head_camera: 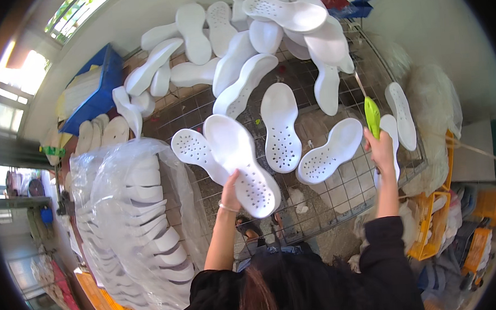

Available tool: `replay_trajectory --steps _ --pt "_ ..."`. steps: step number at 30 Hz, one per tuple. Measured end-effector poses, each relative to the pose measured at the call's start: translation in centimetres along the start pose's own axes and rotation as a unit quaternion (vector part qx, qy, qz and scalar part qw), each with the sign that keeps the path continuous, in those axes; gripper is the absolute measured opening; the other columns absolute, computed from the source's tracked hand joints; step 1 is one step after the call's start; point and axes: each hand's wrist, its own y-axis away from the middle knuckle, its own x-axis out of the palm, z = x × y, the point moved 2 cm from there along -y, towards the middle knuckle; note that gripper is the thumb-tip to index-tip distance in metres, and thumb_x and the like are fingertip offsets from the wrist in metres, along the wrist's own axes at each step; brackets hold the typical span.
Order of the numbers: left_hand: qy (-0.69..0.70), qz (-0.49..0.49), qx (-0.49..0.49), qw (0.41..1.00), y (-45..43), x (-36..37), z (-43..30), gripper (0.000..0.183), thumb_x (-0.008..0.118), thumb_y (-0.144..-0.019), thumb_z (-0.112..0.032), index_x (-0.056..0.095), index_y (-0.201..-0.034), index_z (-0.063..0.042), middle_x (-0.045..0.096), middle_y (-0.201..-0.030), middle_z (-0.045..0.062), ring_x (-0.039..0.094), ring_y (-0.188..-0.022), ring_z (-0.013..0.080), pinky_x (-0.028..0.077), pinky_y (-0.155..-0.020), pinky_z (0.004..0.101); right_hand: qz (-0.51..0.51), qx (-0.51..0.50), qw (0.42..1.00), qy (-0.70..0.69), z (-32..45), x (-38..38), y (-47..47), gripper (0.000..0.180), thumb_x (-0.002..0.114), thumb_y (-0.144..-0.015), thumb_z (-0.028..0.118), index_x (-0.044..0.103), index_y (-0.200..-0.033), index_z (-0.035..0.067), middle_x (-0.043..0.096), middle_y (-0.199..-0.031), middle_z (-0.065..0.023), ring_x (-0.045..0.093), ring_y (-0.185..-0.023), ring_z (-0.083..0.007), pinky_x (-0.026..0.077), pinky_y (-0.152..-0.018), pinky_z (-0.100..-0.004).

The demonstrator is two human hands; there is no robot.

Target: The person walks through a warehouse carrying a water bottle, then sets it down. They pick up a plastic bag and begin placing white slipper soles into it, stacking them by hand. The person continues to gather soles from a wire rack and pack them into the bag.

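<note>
My left hand (231,193) grips the near edge of a white foam shoe sole (234,156), whose lower half is dotted with small holes. Partly behind that sole lies another perforated sole (193,147). On the right, my right hand (381,150) is closed around the bright green handle of a tool (372,115). Its thin shaft points away from me, and its exact kind is unclear. Between my hands, two more perforated soles, one upright in view (281,127) and one slanted (331,152), lie on the wire mesh rack (348,193).
A loose heap of white soles (234,62) covers the rack's far side. To the left, a clear plastic bag (120,231) holds stacked soles. A blue bin (109,74) stands at the far left, and yellow crates (431,229) at the right. Single soles (401,115) lie along the right edge.
</note>
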Motion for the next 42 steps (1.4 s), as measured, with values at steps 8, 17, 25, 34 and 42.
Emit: replay_trajectory --steps 8,17,25,34,42 --pt "0.006 -0.105 0.058 0.993 1.3 -7.9 -1.0 0.043 0.054 -0.092 -0.027 0.050 -0.126 -0.001 0.063 -0.117 0.013 0.061 -0.106 0.0279 0.046 -0.097 0.0428 0.318 -0.356 0.867 0.145 16.7 14.6 13.8 0.019 0.060 -0.079 0.019 0.064 -0.092 0.005 0.066 -0.081 -0.0162 0.065 -0.076 -0.0352 0.051 -0.068 -0.0428" --pt "-0.060 -0.070 -0.034 0.995 2.2 -4.4 -0.2 0.044 0.056 -0.090 -0.031 0.051 -0.121 0.000 0.065 -0.108 0.013 0.066 -0.095 0.0277 0.053 -0.087 0.0420 -0.083 -0.231 0.910 0.334 -1.6 5.0 3.4 0.064 0.076 -0.073 0.026 0.049 -0.128 0.008 0.054 -0.129 -0.0191 0.054 -0.115 -0.0366 0.047 -0.091 -0.0425" --pt "-0.140 -0.022 -0.111 0.984 3.9 1.3 -1.6 0.041 0.056 -0.091 -0.029 0.053 -0.120 -0.001 0.065 -0.106 0.011 0.066 -0.092 0.0234 0.053 -0.086 0.0381 0.075 -0.449 0.882 0.124 -5.7 9.8 5.0 0.036 0.070 -0.072 0.001 0.068 -0.106 0.010 0.064 -0.121 -0.0060 0.057 -0.118 -0.0254 0.043 -0.103 -0.0434" --pt "-0.104 0.004 -0.064 0.993 7.1 -0.3 -0.4 0.080 0.043 -0.091 -0.063 0.032 -0.145 -0.005 0.046 -0.140 0.013 0.048 -0.124 0.0284 0.041 -0.103 0.0400 -0.160 -0.447 0.868 0.143 9.9 6.3 -8.7 0.067 0.060 -0.088 0.039 0.037 -0.136 -0.002 0.055 -0.125 -0.0235 0.051 -0.121 -0.0302 0.034 -0.104 -0.0482" --pt "-0.047 -0.099 0.004 0.994 4.2 0.3 -2.0 0.062 0.059 -0.080 -0.052 0.057 -0.115 0.000 0.066 -0.088 0.011 0.065 -0.071 0.0222 0.055 -0.062 0.0333 -0.066 -0.317 0.916 0.235 18.7 5.5 -12.2 0.071 0.070 -0.080 0.037 0.041 -0.122 -0.012 0.066 -0.090 -0.0217 0.067 -0.078 -0.0347 0.053 -0.069 -0.0420"
